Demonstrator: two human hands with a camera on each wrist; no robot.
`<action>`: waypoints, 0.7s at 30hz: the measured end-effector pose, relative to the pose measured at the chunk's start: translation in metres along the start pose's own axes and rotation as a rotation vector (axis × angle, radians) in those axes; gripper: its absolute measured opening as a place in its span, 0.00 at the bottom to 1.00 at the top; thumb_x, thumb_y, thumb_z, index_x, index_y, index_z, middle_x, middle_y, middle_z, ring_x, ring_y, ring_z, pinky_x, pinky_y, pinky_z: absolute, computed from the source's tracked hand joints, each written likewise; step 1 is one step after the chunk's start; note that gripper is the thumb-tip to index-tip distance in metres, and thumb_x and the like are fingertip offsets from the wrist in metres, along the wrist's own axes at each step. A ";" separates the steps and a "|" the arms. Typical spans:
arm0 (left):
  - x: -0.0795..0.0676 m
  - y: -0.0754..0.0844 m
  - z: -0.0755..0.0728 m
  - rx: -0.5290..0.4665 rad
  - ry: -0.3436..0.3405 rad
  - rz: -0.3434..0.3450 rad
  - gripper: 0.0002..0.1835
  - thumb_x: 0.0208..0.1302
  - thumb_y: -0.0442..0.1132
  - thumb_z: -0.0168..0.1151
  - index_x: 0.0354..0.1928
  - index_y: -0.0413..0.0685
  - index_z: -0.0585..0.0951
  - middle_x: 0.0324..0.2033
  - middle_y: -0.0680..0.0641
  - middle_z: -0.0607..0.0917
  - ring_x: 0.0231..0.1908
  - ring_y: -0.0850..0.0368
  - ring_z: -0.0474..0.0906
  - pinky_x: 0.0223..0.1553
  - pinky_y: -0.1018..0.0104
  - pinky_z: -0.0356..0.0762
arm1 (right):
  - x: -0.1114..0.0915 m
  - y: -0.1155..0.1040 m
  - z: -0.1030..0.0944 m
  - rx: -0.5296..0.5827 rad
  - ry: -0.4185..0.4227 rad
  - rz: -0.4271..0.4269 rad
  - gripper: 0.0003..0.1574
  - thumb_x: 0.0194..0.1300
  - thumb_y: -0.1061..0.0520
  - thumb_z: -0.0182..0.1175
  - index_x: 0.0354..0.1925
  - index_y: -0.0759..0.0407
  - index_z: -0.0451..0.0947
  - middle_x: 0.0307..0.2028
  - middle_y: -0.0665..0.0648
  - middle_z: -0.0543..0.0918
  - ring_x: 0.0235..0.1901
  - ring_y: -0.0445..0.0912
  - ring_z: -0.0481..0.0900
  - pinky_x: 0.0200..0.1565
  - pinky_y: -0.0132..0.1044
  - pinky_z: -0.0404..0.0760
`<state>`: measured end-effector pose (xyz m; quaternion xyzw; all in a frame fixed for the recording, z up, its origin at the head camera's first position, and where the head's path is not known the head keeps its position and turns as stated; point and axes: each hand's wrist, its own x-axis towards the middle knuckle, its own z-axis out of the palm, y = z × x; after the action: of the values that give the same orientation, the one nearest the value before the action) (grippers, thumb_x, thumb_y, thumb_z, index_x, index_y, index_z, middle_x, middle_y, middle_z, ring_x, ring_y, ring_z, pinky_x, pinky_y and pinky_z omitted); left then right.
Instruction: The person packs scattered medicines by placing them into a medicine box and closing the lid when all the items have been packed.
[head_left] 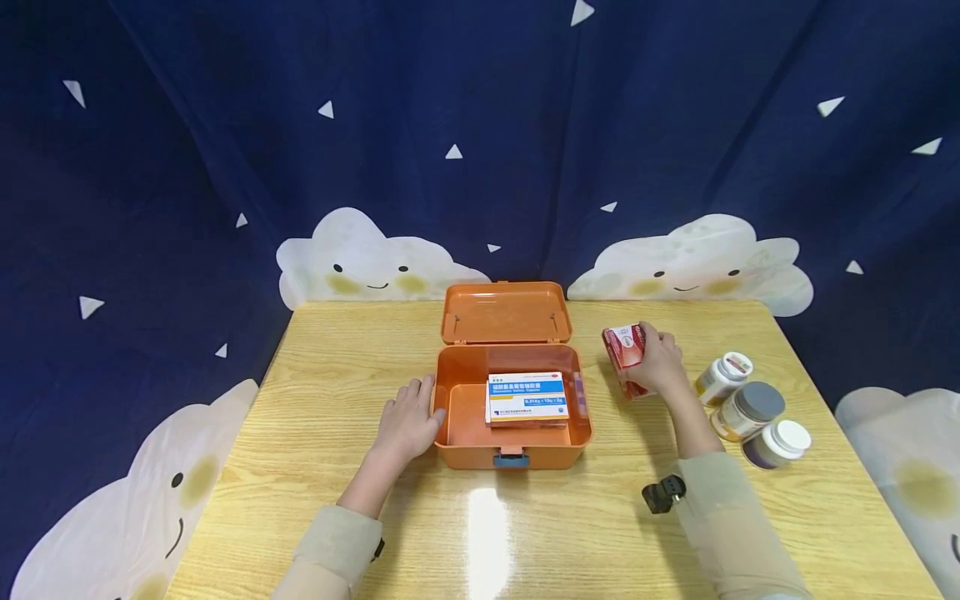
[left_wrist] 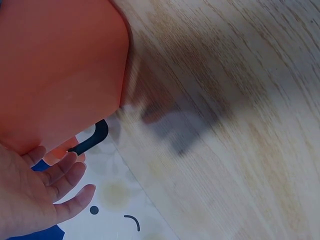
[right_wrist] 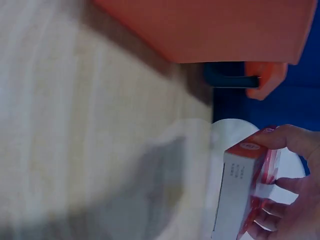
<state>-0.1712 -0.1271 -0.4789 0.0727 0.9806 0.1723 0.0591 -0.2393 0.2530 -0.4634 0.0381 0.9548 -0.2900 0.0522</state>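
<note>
Glossy orange plastic makes up the case (head_left: 465, 457) between my hands, a deep box with rounded corners; its flat lid (head_left: 506, 314) is tipped back on the far side, and a grey-blue latch (head_left: 511, 460) sits on the near wall. The table (head_left: 360, 350) beneath my hands has streaky pale wood grain.

My right hand (head_left: 660, 364) is clamped on a red carton (head_left: 624, 343), card with crisp edges and a plain white side, my thumb at its end and my fingers along the red face. I hold it to the right of the case, outside it; I cannot tell whether it touches the tabletop.

My left hand (head_left: 408, 422) touches the case's left wall, thumb at the rim, fingers apart and relaxed. Just to the right of that thumb, inside the case, a blue-and-white carton (head_left: 528, 398) lies flat, printed face up.

Beyond my right wrist, to its right, stand three smooth round tubs (head_left: 747, 411), two white-capped and one grey-capped.
</note>
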 end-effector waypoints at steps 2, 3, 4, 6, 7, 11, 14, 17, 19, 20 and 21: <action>-0.001 0.000 0.000 0.000 0.003 0.000 0.29 0.61 0.47 0.45 0.63 0.45 0.59 0.53 0.40 0.68 0.52 0.44 0.64 0.46 0.47 0.64 | 0.000 -0.006 -0.005 0.011 0.006 -0.032 0.64 0.38 0.60 0.69 0.67 0.68 0.44 0.59 0.80 0.52 0.55 0.72 0.53 0.53 0.63 0.59; -0.001 0.000 -0.001 0.001 0.006 0.001 0.29 0.61 0.47 0.45 0.63 0.45 0.60 0.53 0.40 0.68 0.52 0.44 0.64 0.46 0.47 0.64 | 0.000 -0.008 -0.008 0.014 0.011 -0.046 0.64 0.38 0.60 0.69 0.67 0.67 0.44 0.59 0.80 0.52 0.55 0.72 0.53 0.53 0.63 0.58; -0.001 0.000 -0.001 0.002 0.006 0.001 0.29 0.61 0.47 0.46 0.63 0.44 0.60 0.53 0.40 0.68 0.52 0.44 0.65 0.46 0.46 0.64 | 0.000 -0.011 -0.010 0.020 0.014 -0.059 0.64 0.37 0.61 0.69 0.67 0.67 0.44 0.59 0.80 0.52 0.56 0.72 0.52 0.53 0.63 0.58; -0.001 0.001 -0.001 0.003 0.008 0.003 0.28 0.61 0.47 0.46 0.62 0.44 0.60 0.52 0.40 0.68 0.52 0.43 0.65 0.45 0.46 0.64 | -0.001 -0.017 -0.015 0.026 0.023 -0.085 0.64 0.36 0.62 0.69 0.67 0.66 0.45 0.59 0.80 0.52 0.56 0.72 0.53 0.53 0.63 0.57; -0.001 0.001 -0.001 0.004 0.009 0.004 0.28 0.61 0.47 0.47 0.62 0.44 0.60 0.52 0.40 0.68 0.52 0.43 0.65 0.45 0.46 0.64 | -0.001 -0.020 -0.017 0.026 0.031 -0.100 0.64 0.36 0.62 0.69 0.67 0.66 0.45 0.59 0.80 0.53 0.56 0.72 0.53 0.53 0.63 0.57; 0.000 0.000 0.000 0.002 0.013 0.004 0.28 0.61 0.46 0.48 0.62 0.44 0.60 0.52 0.40 0.69 0.51 0.43 0.65 0.45 0.46 0.64 | -0.003 -0.030 -0.023 0.033 0.062 -0.166 0.64 0.34 0.63 0.69 0.67 0.65 0.47 0.58 0.80 0.55 0.56 0.72 0.54 0.54 0.63 0.56; 0.000 0.000 0.000 0.000 0.017 0.004 0.28 0.61 0.46 0.48 0.62 0.44 0.60 0.52 0.40 0.69 0.51 0.43 0.65 0.45 0.46 0.64 | -0.004 -0.037 -0.027 0.035 0.081 -0.217 0.63 0.33 0.64 0.68 0.67 0.65 0.48 0.58 0.79 0.56 0.55 0.71 0.55 0.54 0.62 0.56; 0.000 0.000 0.000 0.003 0.021 0.005 0.28 0.61 0.46 0.48 0.62 0.44 0.61 0.51 0.40 0.69 0.50 0.43 0.65 0.44 0.47 0.65 | -0.005 -0.043 -0.030 0.036 0.096 -0.261 0.63 0.31 0.66 0.68 0.66 0.65 0.49 0.58 0.78 0.56 0.56 0.70 0.56 0.55 0.62 0.55; -0.001 0.000 0.000 0.002 0.023 0.005 0.28 0.61 0.46 0.48 0.61 0.45 0.61 0.51 0.40 0.69 0.50 0.44 0.66 0.44 0.47 0.65 | -0.006 -0.047 -0.033 0.034 0.100 -0.290 0.63 0.31 0.67 0.68 0.66 0.64 0.51 0.57 0.78 0.57 0.56 0.69 0.55 0.55 0.62 0.54; -0.001 0.000 0.000 0.004 0.023 0.006 0.28 0.61 0.46 0.48 0.61 0.45 0.61 0.51 0.40 0.69 0.50 0.44 0.66 0.44 0.47 0.65 | -0.007 -0.050 -0.033 0.031 0.099 -0.303 0.63 0.30 0.67 0.68 0.66 0.63 0.51 0.57 0.77 0.58 0.56 0.69 0.55 0.55 0.62 0.54; -0.001 0.000 0.000 0.005 0.025 0.007 0.27 0.61 0.46 0.48 0.61 0.45 0.61 0.51 0.40 0.69 0.49 0.44 0.66 0.43 0.47 0.65 | -0.007 -0.052 -0.034 0.027 0.097 -0.315 0.63 0.30 0.67 0.69 0.66 0.63 0.52 0.57 0.76 0.58 0.56 0.69 0.55 0.55 0.61 0.54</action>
<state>-0.1706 -0.1269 -0.4788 0.0743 0.9814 0.1707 0.0461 -0.2401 0.2288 -0.4057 -0.0974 0.9465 -0.3051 -0.0406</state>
